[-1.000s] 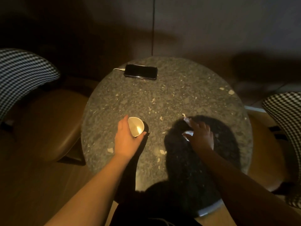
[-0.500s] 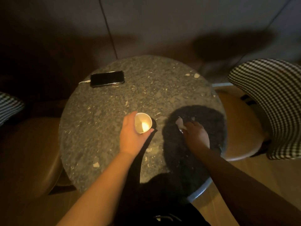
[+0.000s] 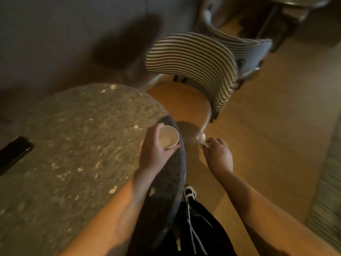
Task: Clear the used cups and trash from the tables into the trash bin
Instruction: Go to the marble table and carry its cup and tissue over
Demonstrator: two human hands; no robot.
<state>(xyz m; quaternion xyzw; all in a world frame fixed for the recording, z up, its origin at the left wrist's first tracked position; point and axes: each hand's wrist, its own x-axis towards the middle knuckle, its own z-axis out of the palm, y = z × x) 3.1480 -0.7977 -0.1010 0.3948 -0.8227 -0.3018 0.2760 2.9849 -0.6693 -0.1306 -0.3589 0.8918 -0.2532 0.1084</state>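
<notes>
My left hand (image 3: 154, 151) grips a small white paper cup (image 3: 168, 137), held upright over the right edge of the round stone table (image 3: 77, 145). The cup's inside looks pale. My right hand (image 3: 218, 157) is off the table to the right, above the floor, with its fingers pinched on a crumpled white paper scrap (image 3: 202, 139). No trash bin is in sight. The picture is blurred by motion.
A black phone (image 3: 13, 154) lies at the table's left edge. A chair with a checked back (image 3: 193, 61) and tan seat stands just right of the table. A second chair (image 3: 249, 50) and another table's legs are further back. Wooden floor stretches to the right.
The view has swung to the right. Both hands lifted off the tabletop: the left carried the cup to the table's right edge, the right carried the paper scrap out past the edge.
</notes>
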